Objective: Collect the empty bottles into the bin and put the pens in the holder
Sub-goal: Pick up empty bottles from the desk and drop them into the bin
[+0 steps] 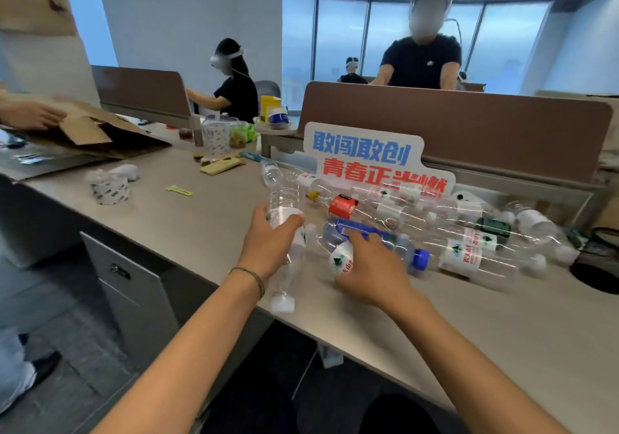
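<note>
On the grey worktop [187, 226] a heap of empty clear plastic bottles [435, 229] lies on its side to the right of centre, in front of a brown partition. No liquid shows in any of them. Several carry white labels with a green mark and red Chinese writing too small to read; one has a red label [342, 206]; one is blue-tinted with a blue cap [420, 258].

The left hand [268, 242] has its grip clenched around a clear bottle [284, 199] with a white label, held tilted above the near left edge of the heap; a second clear bottle with a white cap [282, 303] lies under the wrist at the worktop's near edge. The right hand [371, 266] grasps a white-labelled bottle [341, 259] near its green mark, fingers touching the blue-tinted one.

Behind the heap stands a white sign [365, 159] reading "敢闯敢创" in blue and "青春正当燃" in red, its lower line partly hidden by bottles.

To the far left a printed cup [110, 189] stands, with a clear printed tub [216, 135] beyond it; their contents cannot be made out. An open cardboard box [90, 132] lies at the far left.
</note>
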Motion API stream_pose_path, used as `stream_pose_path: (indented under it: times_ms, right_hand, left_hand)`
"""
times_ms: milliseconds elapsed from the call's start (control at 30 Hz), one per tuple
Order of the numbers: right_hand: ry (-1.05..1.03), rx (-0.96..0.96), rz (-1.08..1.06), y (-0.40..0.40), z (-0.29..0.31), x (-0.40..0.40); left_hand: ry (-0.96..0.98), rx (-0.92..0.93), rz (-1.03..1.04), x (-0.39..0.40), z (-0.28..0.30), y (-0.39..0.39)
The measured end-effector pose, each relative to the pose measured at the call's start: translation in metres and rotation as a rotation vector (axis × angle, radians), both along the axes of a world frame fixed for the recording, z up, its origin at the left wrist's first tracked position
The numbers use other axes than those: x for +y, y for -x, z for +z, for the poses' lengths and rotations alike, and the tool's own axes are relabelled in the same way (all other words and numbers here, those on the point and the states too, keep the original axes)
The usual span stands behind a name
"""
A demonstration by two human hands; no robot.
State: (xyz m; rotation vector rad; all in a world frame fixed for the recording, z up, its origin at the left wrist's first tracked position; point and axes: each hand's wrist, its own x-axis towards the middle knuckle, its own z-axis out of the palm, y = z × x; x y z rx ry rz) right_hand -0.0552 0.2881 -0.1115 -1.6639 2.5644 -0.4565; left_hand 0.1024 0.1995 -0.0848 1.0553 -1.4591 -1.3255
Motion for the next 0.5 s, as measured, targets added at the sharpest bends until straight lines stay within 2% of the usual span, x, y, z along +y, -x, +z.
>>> stream_pose_path:
  times_ms: [133, 367, 500]
  right_hand:
    - [0.159, -0.141, -0.127, 0.016, 0.019, 0.033]
    - [0.506, -0.408, -0.351, 0.055, 0.041, 0.135]
    - [0.642, -0.443, -0.493, 0.078, 0.044, 0.205]
  left_hand:
    - [-0.003, 0.059, -0.04, 0.017, -0.004, 0.017]
    - [-0.002, 0.138, -0.263, 0.08, -0.004, 0.09]
    - [0.006, 0.125, -0.449, 0.139, -0.002, 0.138]
